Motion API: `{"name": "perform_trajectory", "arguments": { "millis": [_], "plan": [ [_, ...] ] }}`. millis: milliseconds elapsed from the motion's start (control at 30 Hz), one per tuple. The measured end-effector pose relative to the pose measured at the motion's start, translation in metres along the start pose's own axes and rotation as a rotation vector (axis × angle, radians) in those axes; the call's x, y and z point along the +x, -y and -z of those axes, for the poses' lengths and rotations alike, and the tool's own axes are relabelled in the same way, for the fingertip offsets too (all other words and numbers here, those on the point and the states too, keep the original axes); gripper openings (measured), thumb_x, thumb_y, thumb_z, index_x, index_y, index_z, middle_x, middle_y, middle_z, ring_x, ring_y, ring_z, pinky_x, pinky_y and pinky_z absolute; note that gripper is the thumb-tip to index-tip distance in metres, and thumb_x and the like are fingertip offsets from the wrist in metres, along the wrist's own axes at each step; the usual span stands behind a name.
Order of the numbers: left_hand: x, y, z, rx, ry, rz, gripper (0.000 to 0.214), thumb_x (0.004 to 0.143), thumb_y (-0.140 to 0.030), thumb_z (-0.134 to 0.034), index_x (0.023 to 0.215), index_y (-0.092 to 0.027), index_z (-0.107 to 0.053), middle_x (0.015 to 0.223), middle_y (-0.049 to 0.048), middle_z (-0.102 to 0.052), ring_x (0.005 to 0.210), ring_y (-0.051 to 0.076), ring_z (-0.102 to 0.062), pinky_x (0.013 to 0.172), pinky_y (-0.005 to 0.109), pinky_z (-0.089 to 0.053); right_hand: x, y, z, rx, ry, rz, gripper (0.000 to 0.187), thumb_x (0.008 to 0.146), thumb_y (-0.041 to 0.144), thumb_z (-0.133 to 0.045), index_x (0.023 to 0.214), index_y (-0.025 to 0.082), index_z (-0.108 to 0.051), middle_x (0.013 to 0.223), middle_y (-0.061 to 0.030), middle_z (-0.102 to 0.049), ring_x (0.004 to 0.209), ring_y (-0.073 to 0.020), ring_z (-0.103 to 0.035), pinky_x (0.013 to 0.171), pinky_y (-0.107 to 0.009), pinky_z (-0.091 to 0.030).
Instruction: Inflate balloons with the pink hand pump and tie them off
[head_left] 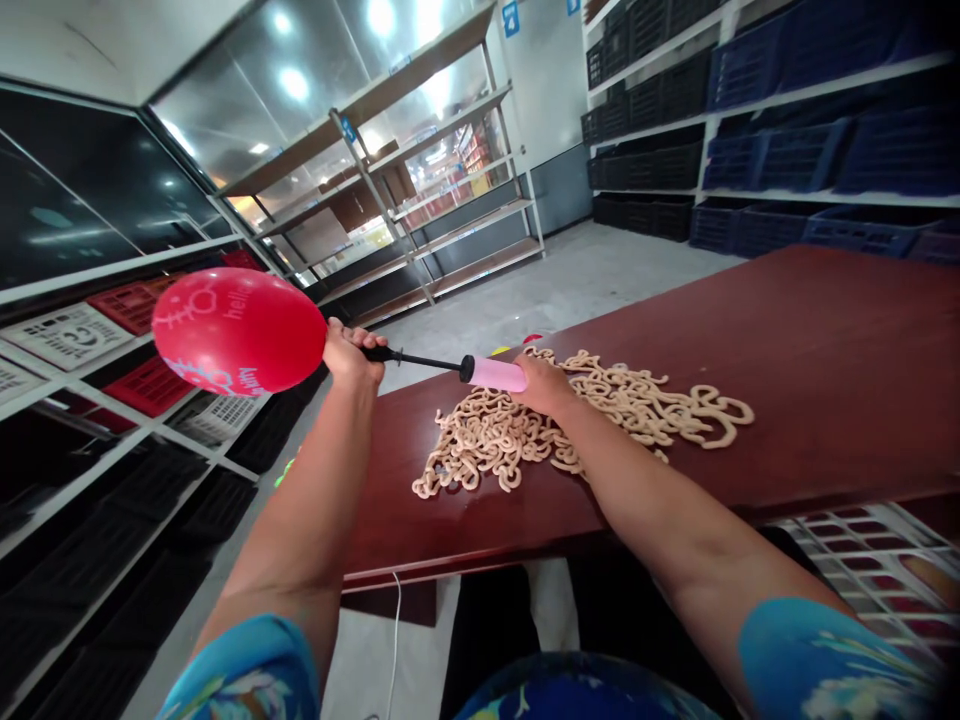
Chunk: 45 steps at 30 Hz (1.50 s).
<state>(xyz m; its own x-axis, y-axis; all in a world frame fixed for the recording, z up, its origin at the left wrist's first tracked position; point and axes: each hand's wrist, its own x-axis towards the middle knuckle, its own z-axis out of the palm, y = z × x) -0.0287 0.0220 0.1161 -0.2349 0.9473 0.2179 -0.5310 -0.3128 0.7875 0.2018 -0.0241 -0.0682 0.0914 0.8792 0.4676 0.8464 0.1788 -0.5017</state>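
Observation:
A red balloon point(238, 330) with pale printed lettering is swollen out at the left, its neck hidden by my left hand point(355, 350). That hand is closed around the balloon's neck and the black end of a hand balloon pump. The pump's thin black rod point(431, 361) runs right into the pink barrel point(499, 374). My right hand point(544, 387) is wrapped round the barrel's far end, just above the tabletop. Beneath and beside it lies a heap of beige, twisted, curled pieces point(487, 440), whose material I cannot make out.
The dark red table point(810, 360) stretches off to the right. White shelving with crates point(150, 385) stands close on my left, and metal shelves point(442, 260) are behind. Blue crates point(802, 155) line the right. A white cable point(395, 640) hangs at the near edge.

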Motion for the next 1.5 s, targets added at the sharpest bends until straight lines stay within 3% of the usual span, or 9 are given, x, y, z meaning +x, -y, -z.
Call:
{"name": "perform_trajectory", "arguments": {
  "millis": [200, 333, 467, 700, 800, 900, 1233, 1367, 1500],
  "plan": [
    [-0.031, 0.059, -0.01, -0.028, 0.012, 0.087, 0.042, 0.083, -0.045, -0.045, 0.059, -0.02, -0.021, 0.043, -0.0083, -0.021, 0.034, 0.007, -0.029, 0.042, 0.022, -0.036, -0.002, 0.001, 0.0, -0.023, -0.006, 0.046, 0.042, 0.062, 0.032, -0.064, 0.1, 0.021, -0.052, 0.088, -0.0057, -0.062, 0.077, -0.0201, -0.056, 0.062, -0.028, -0.035],
    [-0.045, 0.077, -0.014, -0.029, -0.012, 0.12, 0.045, 0.08, -0.049, -0.05, 0.058, -0.02, -0.022, 0.044, -0.0084, -0.022, 0.034, 0.007, -0.031, 0.043, 0.023, -0.036, -0.003, 0.005, -0.001, -0.034, -0.015, 0.073, 0.04, 0.064, 0.032, -0.063, 0.101, 0.021, -0.053, 0.089, -0.0061, -0.062, 0.078, -0.0204, -0.056, 0.063, -0.029, -0.035],
    [-0.037, 0.062, -0.011, -0.025, -0.066, 0.121, 0.042, 0.083, -0.044, -0.047, 0.058, -0.021, -0.021, 0.042, -0.0083, -0.021, 0.033, 0.007, -0.03, 0.042, 0.024, -0.034, -0.005, 0.014, 0.001, -0.034, -0.019, 0.103, 0.04, 0.065, 0.032, -0.062, 0.101, 0.02, -0.053, 0.09, -0.0069, -0.062, 0.079, -0.0204, -0.056, 0.063, -0.029, -0.035],
    [0.006, -0.012, 0.004, -0.008, -0.079, 0.014, 0.035, 0.085, -0.031, -0.041, 0.059, -0.02, -0.019, 0.042, -0.0087, -0.019, 0.031, 0.007, -0.027, 0.04, 0.022, -0.033, -0.005, 0.014, 0.005, -0.01, -0.032, 0.103, 0.042, 0.063, 0.034, -0.063, 0.102, 0.02, -0.053, 0.087, -0.0057, -0.062, 0.075, -0.0199, -0.056, 0.062, -0.029, -0.036],
    [0.016, -0.024, 0.007, -0.01, -0.084, -0.014, 0.035, 0.085, -0.029, -0.041, 0.06, -0.02, -0.018, 0.042, -0.0089, -0.018, 0.031, 0.007, -0.027, 0.04, 0.022, -0.032, -0.003, 0.011, 0.004, -0.008, -0.038, 0.076, 0.039, 0.064, 0.032, -0.061, 0.1, 0.02, -0.053, 0.085, -0.0057, -0.061, 0.074, -0.0199, -0.056, 0.061, -0.03, -0.035],
    [0.013, -0.009, 0.008, -0.022, -0.109, 0.009, 0.036, 0.085, -0.032, -0.042, 0.06, -0.02, -0.019, 0.042, -0.0092, -0.019, 0.031, 0.007, -0.028, 0.041, 0.022, -0.033, -0.003, 0.007, 0.003, -0.027, -0.031, 0.049, 0.033, 0.064, 0.029, -0.061, 0.095, 0.02, -0.054, 0.082, -0.0056, -0.061, 0.074, -0.0204, -0.056, 0.06, -0.03, -0.036],
    [-0.037, 0.087, 0.009, -0.087, -0.137, 0.176, 0.035, 0.084, -0.036, -0.044, 0.059, -0.02, -0.025, 0.043, -0.008, -0.025, 0.034, 0.007, -0.031, 0.044, 0.025, -0.034, -0.007, 0.01, -0.001, -0.101, 0.049, 0.061, 0.039, 0.061, 0.029, -0.066, 0.097, 0.022, -0.053, 0.09, -0.005, -0.061, 0.08, -0.0202, -0.056, 0.066, -0.029, -0.038],
    [-0.038, 0.081, 0.005, -0.087, -0.13, 0.179, 0.035, 0.083, -0.035, -0.046, 0.059, -0.02, -0.025, 0.043, -0.0079, -0.023, 0.034, 0.007, -0.031, 0.043, 0.024, -0.033, -0.008, 0.011, -0.001, -0.093, 0.056, 0.065, 0.042, 0.063, 0.031, -0.065, 0.101, 0.022, -0.053, 0.093, -0.0051, -0.061, 0.082, -0.0204, -0.057, 0.067, -0.029, -0.038],
    [-0.015, 0.044, 0.008, -0.077, -0.133, 0.141, 0.036, 0.082, -0.037, -0.048, 0.06, -0.02, -0.024, 0.043, -0.0087, -0.021, 0.033, 0.007, -0.03, 0.042, 0.024, -0.034, -0.007, 0.011, 0.0, -0.075, 0.046, 0.079, 0.042, 0.063, 0.031, -0.063, 0.104, 0.022, -0.052, 0.093, -0.0057, -0.062, 0.081, -0.021, -0.057, 0.066, -0.03, -0.039]
  ]
}}
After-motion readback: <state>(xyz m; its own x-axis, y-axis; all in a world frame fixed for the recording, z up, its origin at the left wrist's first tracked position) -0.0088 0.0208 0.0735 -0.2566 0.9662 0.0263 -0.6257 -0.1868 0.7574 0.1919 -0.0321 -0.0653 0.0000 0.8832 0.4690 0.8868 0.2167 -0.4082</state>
